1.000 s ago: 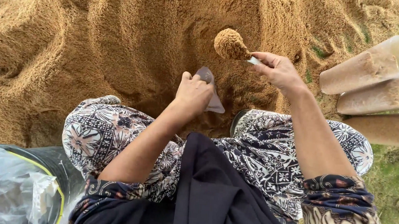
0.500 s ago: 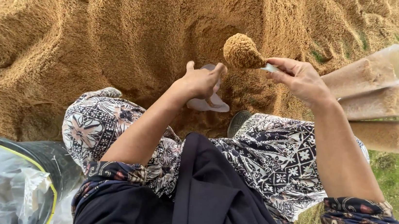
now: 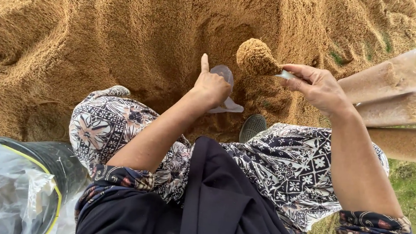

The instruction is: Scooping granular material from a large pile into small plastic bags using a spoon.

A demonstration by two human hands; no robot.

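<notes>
Fingers pinching a spoon handle, fingers curled round a clear bag.

Right hand point(image 3: 317, 87) closed on spoon point(image 3: 273, 70) heaped with brown husk, just above small clear bag point(image 3: 224, 83); left hand point(image 3: 211, 87) gripping bag, index finger raised. Beneath: husk pile point(image 3: 99, 30). At right: filled clear bags point(image 3: 398, 89). Lower left: black bucket point(image 3: 56, 163).

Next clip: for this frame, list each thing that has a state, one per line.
Left hand: grip shut on small clear plastic bag, forefinger pointing up.
Small clear plastic bag: held upright, fill level hidden.
Right hand: grip shut on spoon handle.
Metal spoon: heaped with brown husk, held beside the bag.
Three long clear plastic bags: filled with husk, lying on their sides.
Brown husk heap: dug hollow in front.
</notes>
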